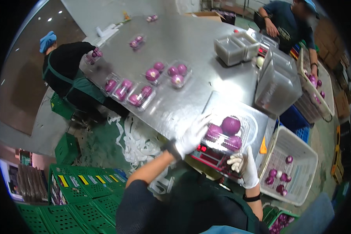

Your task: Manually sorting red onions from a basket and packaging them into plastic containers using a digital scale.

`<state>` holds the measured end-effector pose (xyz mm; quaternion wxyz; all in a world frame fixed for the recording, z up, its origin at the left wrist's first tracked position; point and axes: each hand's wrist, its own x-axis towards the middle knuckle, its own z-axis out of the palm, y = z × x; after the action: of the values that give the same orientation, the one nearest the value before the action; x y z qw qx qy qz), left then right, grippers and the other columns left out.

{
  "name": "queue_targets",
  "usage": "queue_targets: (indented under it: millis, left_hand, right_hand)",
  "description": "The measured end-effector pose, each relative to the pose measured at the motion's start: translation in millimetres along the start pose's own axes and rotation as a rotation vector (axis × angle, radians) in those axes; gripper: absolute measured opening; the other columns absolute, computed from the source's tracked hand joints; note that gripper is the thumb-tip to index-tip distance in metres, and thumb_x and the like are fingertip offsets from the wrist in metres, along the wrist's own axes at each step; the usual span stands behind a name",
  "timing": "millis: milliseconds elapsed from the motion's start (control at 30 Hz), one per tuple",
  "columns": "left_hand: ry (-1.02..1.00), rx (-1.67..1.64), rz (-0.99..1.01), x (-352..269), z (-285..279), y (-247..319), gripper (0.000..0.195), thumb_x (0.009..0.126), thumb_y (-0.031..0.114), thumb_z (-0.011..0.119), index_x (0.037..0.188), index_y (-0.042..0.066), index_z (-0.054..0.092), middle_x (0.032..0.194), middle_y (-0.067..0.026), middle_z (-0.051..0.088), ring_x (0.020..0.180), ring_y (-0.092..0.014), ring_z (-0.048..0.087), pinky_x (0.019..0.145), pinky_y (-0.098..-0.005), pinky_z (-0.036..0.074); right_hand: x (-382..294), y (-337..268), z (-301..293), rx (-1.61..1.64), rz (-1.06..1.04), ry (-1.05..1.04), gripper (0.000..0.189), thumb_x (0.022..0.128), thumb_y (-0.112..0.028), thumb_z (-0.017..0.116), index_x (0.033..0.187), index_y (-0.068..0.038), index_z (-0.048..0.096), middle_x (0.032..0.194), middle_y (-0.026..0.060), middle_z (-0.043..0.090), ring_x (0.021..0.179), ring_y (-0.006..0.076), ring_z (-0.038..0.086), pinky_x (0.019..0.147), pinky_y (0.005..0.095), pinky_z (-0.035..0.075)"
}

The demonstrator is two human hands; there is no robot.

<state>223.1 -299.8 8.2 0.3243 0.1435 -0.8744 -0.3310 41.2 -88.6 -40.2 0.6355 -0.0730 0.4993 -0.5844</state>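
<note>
A clear plastic clamshell (pixel 242 147) with three purple onions (pixel 231 125) rests on the metal platform of a digital scale (pixel 259 115). My left hand (pixel 194 136), in a white glove, reaches along the clamshell's left side with its fingers extended and slightly blurred. It looks close to the plastic; whether it touches I cannot tell. My right hand (pixel 247 166), also gloved, is at the front right corner of the scale. Its thumb points up near the clamshell and its other fingers are bent, with nothing visible in them. The scale's red display (pixel 201 148) is lit.
Filled onion clamshells (pixel 142 96) sit along the steel table (pixel 190 44). Stacked plastic containers (pixel 279 82) stand at right. A white crate (pixel 305 175) with onions is beside me. One co-worker (pixel 67 70) bends at left; another (pixel 289 26) reaches into a crate. Green crates (pixel 84 187) are lower left.
</note>
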Motion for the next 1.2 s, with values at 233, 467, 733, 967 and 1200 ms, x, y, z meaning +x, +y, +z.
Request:
queue_targets:
  millis: [233,467,733,967,1200]
  left_hand:
    - [-0.093,-0.423,-0.829,-59.2,22.2,-7.3,0.026,0.097,0.024,0.042,0.094,0.001,0.054,0.085,-0.0086,0.064,0.074,-0.017,0.065,0.067,-0.0276,0.05]
    - [0.162,-1.208,-0.72,0.1,-12.3,-41.1,0.02,0.091,0.014,0.046,0.082,0.001,0.058,0.073,-0.0096,0.064,0.064,-0.017,0.064,0.061,-0.029,0.052]
    - [0.569,-1.191,-0.82,98.8,11.9,-144.5,0.022,0.092,0.027,0.049,0.089,0.006,0.057,0.086,-0.0098,0.066,0.075,-0.02,0.065,0.067,-0.0362,0.051]
    - [-0.014,0.408,-0.698,86.2,27.0,-174.2,0.03,0.091,0.028,0.049,0.081,0.003,0.064,0.081,-0.0156,0.066,0.074,-0.033,0.065,0.067,-0.0438,0.051]
    - [-0.207,0.828,-0.324,139.4,54.7,-209.1,0.056,0.077,0.031,0.063,0.129,0.02,0.047,0.144,-0.0145,0.028,0.135,-0.038,0.022,0.101,-0.0683,0.017]
  right_hand:
    - [9.6,-6.0,0.8,-0.191,-0.118,0.049,0.028,0.091,-0.021,0.048,0.083,0.003,0.058,0.071,0.0146,0.064,0.049,0.0121,0.055,0.042,0.0199,0.038]
    - [29.8,-42.9,38.5,-0.101,-0.299,-0.157,0.033,0.094,-0.028,0.047,0.109,0.001,0.052,0.088,0.012,0.063,0.061,0.0133,0.056,0.049,0.0227,0.041]
    - [12.5,-71.9,6.3,0.008,-0.392,0.008,0.042,0.095,-0.033,0.045,0.123,-0.001,0.043,0.094,0.0107,0.059,0.071,0.0172,0.06,0.06,0.0348,0.056]
    - [-9.8,-49.6,-66.1,0.081,-0.448,0.377,0.03,0.093,-0.029,0.048,0.111,-0.005,0.055,0.089,0.0089,0.062,0.068,0.0109,0.055,0.056,0.0203,0.042]
    - [0.4,-46.5,-65.1,0.11,-0.443,0.49,0.033,0.092,-0.031,0.049,0.109,-0.004,0.056,0.088,0.007,0.06,0.07,0.0117,0.053,0.06,0.0228,0.041]
